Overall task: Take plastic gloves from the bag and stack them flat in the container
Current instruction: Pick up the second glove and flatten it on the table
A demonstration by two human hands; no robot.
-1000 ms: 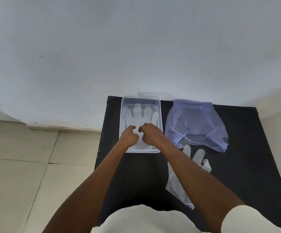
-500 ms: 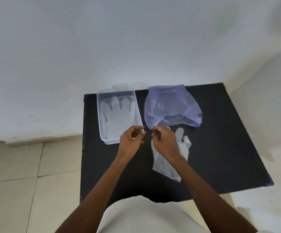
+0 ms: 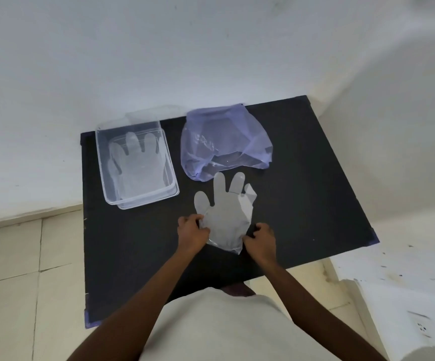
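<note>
A translucent plastic glove (image 3: 227,212) lies on the black table (image 3: 302,194), fingers pointing away from me. My left hand (image 3: 193,231) pinches its cuff on the left side and my right hand (image 3: 259,239) pinches the cuff on the right. A clear rectangular container (image 3: 168,162) stands at the table's far left with a glove (image 3: 135,165) lying flat inside. The purple-tinted plastic bag (image 3: 224,142) lies crumpled just beyond the glove I hold, its mouth facing me.
A clear lid (image 3: 154,114) rests behind the container against the white wall (image 3: 211,48). The table's left edge drops to a tiled floor (image 3: 23,269). A white paint-flecked ledge (image 3: 406,282) sits to the right.
Both hands left the container, moved right and toward me, and took hold of the loose glove's cuff. The camera view swung right.
</note>
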